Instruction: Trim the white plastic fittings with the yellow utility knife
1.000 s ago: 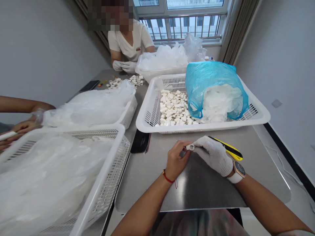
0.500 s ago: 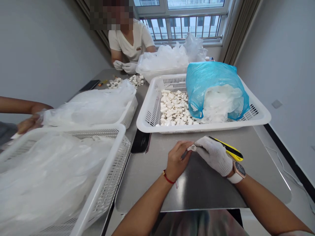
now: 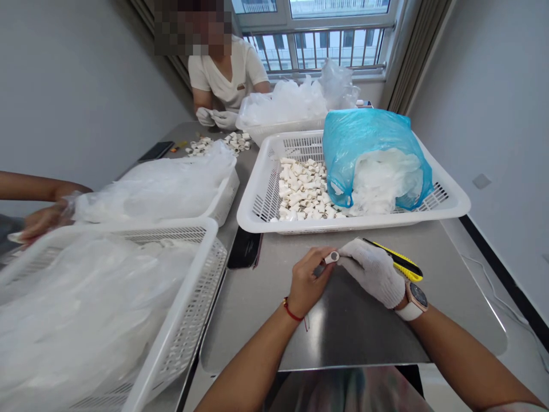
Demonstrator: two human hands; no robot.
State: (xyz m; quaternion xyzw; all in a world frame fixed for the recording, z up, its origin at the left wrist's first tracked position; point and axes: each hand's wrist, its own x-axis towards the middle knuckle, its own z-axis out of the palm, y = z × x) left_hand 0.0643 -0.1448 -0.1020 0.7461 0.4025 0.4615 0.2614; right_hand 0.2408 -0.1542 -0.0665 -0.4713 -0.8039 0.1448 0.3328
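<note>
Between my two hands, just above the metal table, is a small white plastic pipe fitting, its round opening facing me. My left hand is bare, with a red string at the wrist, and pinches the fitting from the left. My right hand, in a white knitted glove, is closed with its fingertips against the fitting's right side. Behind the gloved hand lies a yellow and black utility knife. Many similar fittings are heaped in the white basket ahead.
A blue plastic bag with white contents fills the basket's right part. A phone lies at its front left corner. Baskets with clear plastic bags stand on the left. A gloved co-worker sits opposite; another person's hand is at left.
The fitting has turned slightly in my fingers, and its opening now looks smaller and darker. My hands stay almost in place. The hand at far left has shifted a little.
</note>
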